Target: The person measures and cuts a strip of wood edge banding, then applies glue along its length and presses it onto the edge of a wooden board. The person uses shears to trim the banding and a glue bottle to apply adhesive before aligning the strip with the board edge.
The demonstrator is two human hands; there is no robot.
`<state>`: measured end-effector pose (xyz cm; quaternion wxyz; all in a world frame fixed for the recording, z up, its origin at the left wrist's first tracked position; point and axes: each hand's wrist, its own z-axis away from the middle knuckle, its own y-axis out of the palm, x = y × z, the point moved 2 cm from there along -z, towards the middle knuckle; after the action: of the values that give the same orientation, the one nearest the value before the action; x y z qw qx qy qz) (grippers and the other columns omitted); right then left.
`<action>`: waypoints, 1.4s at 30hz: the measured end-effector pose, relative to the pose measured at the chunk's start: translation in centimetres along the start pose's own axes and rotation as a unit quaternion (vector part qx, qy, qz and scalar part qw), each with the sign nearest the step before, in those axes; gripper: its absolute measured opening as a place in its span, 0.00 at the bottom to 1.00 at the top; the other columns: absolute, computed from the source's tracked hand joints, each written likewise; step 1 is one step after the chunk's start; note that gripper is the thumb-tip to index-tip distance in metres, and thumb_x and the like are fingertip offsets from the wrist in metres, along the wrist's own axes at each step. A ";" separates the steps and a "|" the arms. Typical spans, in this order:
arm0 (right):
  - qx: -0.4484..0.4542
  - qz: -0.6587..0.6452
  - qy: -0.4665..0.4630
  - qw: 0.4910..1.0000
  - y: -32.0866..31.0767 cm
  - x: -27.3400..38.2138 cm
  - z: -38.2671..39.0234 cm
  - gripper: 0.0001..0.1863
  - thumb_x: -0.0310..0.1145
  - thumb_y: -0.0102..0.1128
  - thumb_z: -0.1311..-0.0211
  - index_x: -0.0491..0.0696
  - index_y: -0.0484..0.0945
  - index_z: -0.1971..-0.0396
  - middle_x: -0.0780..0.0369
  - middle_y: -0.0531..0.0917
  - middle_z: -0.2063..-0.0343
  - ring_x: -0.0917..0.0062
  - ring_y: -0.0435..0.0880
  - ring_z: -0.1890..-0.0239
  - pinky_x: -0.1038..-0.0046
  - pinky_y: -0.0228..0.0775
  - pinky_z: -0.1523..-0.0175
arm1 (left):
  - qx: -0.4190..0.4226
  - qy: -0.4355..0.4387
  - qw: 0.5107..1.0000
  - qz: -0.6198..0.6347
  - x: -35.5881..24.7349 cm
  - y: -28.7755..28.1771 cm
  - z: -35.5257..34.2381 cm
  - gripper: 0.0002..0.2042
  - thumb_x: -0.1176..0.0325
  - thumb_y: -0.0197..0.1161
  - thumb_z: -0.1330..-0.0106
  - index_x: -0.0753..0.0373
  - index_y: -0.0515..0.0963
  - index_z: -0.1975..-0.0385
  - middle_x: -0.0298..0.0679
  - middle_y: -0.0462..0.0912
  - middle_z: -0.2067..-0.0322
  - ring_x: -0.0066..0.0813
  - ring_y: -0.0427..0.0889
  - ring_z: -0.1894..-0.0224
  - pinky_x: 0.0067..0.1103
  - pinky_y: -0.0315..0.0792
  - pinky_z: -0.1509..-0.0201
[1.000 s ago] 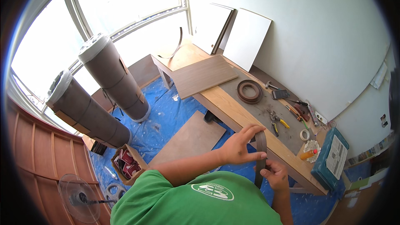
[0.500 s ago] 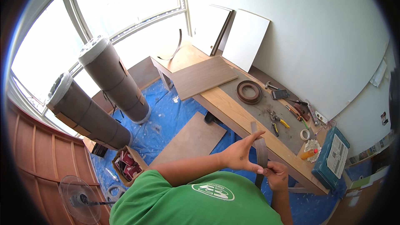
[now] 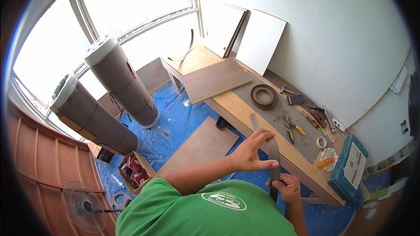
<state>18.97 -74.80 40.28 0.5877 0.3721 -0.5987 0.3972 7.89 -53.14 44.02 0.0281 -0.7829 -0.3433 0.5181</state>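
Note:
A flat brown edging strip point(image 3: 274, 170) runs upright in front of the green shirt, with its blurred upper end reaching up-left over the table's front. My left hand point(image 3: 252, 155) grips it near the bend, thumb and fingers around it. Lower down, my right hand point(image 3: 286, 188) pinches the same strip between thumb and fingers. Past my hands, a coil of brown edging point(image 3: 264, 96) lies on the workbench point(image 3: 238, 114), beside a wood-grain board point(image 3: 217, 80). Pliers point(image 3: 290, 133), a masking tape roll point(image 3: 321, 142) and an orange bottle point(image 3: 324, 162) lie to the right.
Two wrapped upright cylinders point(image 3: 120, 78) stand by the window. White boards point(image 3: 260, 39) lean on the wall. A teal case point(image 3: 348, 169) sits at the bench's right end. A panel point(image 3: 201, 144), a carton point(image 3: 137, 170) and a fan point(image 3: 85, 205) are low on the left.
The strip's upper end has extended up and left past my left hand and is now blurred. My left hand has shifted slightly up since half a second ago.

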 end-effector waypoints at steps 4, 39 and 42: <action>-0.024 -0.032 0.004 0.999 0.3 0.0 -0.1 0.08 0.28 0.69 0.35 0.39 0.88 0.62 0.62 0.89 0.70 0.81 0.84 0.67 0.78 0.75 0.59 | 0.050 0.021 0.999 0.005 -0.4 0.5 0.3 0.49 0.46 0.81 0.48 0.68 0.64 0.31 0.57 0.72 0.38 0.56 0.76 0.37 0.38 0.71 0.33; -0.057 -0.159 -0.041 0.985 1.0 0.7 -0.4 0.16 0.39 0.75 0.39 0.39 0.85 0.67 0.58 0.87 0.73 0.74 0.85 0.73 0.73 0.78 0.64 | 0.085 -0.122 0.976 0.160 -0.7 2.1 2.9 0.50 0.41 0.72 0.37 0.67 0.54 0.26 0.61 0.67 0.34 0.57 0.69 0.30 0.39 0.67 0.29; -0.061 -0.183 -0.110 0.975 1.1 0.8 -0.6 0.12 0.32 0.74 0.38 0.37 0.86 0.64 0.57 0.88 0.70 0.75 0.86 0.69 0.75 0.78 0.60 | 0.121 -0.081 0.988 0.058 -0.9 2.0 3.1 0.56 0.43 0.78 0.43 0.65 0.50 0.23 0.58 0.65 0.33 0.56 0.69 0.30 0.39 0.67 0.29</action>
<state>18.23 -73.79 41.01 0.6024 0.4801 -0.6048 0.2020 6.14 -56.17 42.48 0.0644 -0.7481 -0.2335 0.6179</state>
